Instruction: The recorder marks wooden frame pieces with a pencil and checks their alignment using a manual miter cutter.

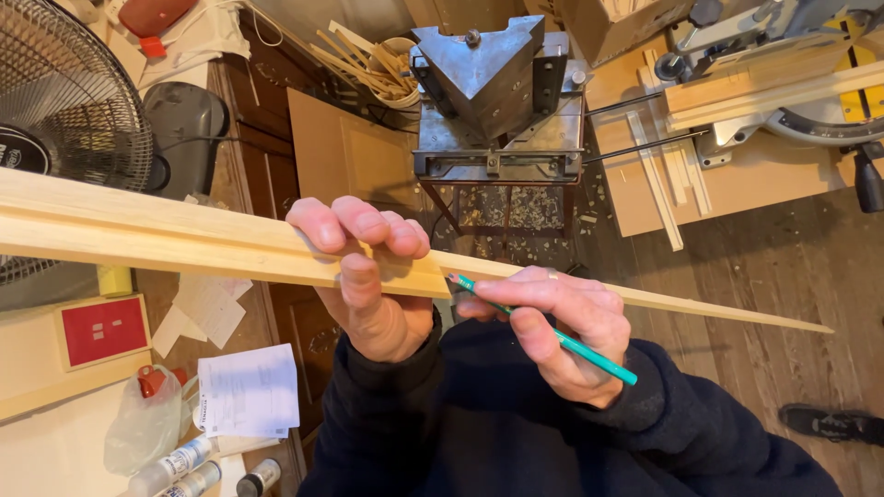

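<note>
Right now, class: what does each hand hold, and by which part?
The left hand grips a wood strip near its cut end, fingers over the top edge. The right hand holds a green pencil around its middle, tip at the strip.

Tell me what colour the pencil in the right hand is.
The pencil is teal green, seen in the head view, held in the right hand.

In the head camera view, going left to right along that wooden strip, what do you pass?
Fan → left hand gripping the wooden strip → right hand with green pencil → the strip's thin far tip.
</note>
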